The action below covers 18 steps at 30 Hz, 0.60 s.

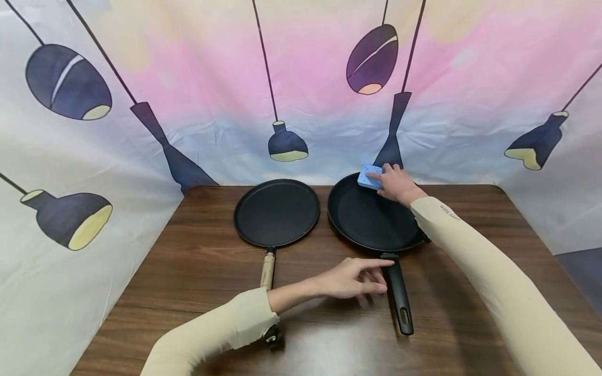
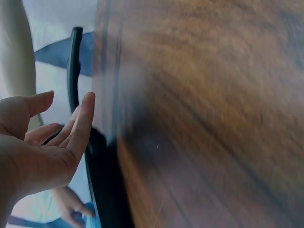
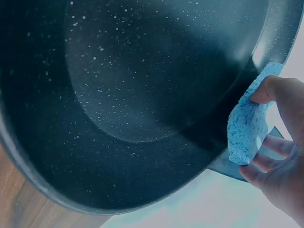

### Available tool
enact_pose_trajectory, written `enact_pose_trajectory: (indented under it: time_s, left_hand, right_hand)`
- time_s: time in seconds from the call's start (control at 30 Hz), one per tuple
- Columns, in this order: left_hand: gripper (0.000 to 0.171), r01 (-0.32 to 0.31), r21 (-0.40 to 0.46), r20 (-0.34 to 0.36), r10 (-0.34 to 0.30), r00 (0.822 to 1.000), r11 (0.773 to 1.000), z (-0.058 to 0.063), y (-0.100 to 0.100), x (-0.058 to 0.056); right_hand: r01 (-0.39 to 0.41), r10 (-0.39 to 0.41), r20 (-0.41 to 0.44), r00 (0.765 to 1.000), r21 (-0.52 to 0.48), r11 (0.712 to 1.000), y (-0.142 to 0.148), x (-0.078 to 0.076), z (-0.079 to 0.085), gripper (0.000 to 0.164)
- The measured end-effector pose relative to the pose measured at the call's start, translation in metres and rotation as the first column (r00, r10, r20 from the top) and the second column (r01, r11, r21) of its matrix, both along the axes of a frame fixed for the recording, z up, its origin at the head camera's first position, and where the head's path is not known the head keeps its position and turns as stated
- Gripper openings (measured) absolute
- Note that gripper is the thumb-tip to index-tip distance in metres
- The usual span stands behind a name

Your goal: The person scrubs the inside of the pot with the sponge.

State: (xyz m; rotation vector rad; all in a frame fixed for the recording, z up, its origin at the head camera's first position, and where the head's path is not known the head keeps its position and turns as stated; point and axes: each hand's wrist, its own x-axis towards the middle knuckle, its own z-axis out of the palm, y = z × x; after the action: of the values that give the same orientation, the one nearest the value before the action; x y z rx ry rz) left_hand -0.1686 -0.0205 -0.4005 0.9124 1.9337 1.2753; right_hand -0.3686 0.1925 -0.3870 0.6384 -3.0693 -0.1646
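Note:
At the far rim of a deep black frying pan (image 1: 371, 222), my right hand (image 1: 397, 185) grips a light blue sponge (image 1: 369, 178). The right wrist view shows the thumb on one face of the sponge (image 3: 248, 126) and fingers on the other, at the sloping wall of the speckled pan (image 3: 128, 95). My left hand (image 1: 350, 279) is beside the pan's black handle (image 1: 400, 300), index finger stretched towards the handle's upper end, and grips nothing. In the left wrist view, the left hand (image 2: 52, 152) has its fingers loosely extended above the wooden table.
A flat black pan (image 1: 276, 213) with a pale wooden handle (image 1: 267, 269) lies left of the frying pan; my left forearm crosses near that handle's end. Both pans are on a brown wooden table (image 1: 188, 250). A cloth backdrop (image 1: 211, 68) printed with lamps hangs behind the table.

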Motion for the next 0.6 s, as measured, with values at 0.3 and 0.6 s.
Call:
enact_pose_trajectory:
  time_s: [0.3, 0.6]
  left_hand:
    - [0.053, -0.158, 0.062, 0.351, 0.127, 0.928, 0.985, -0.013, 0.025, 0.016]
    - [0.045, -0.398, 0.087, 0.562, 0.285, 0.776, 0.913, -0.014, 0.042, 0.022]
  right_hand:
    - [0.022, -0.021, 0.029, 0.999, -0.039, 0.999, 0.012, 0.000, -0.003, 0.060]
    - [0.076, -0.073, 0.051, 0.996, -0.054, 0.996, 0.028, -0.001, 0.003, 0.059]
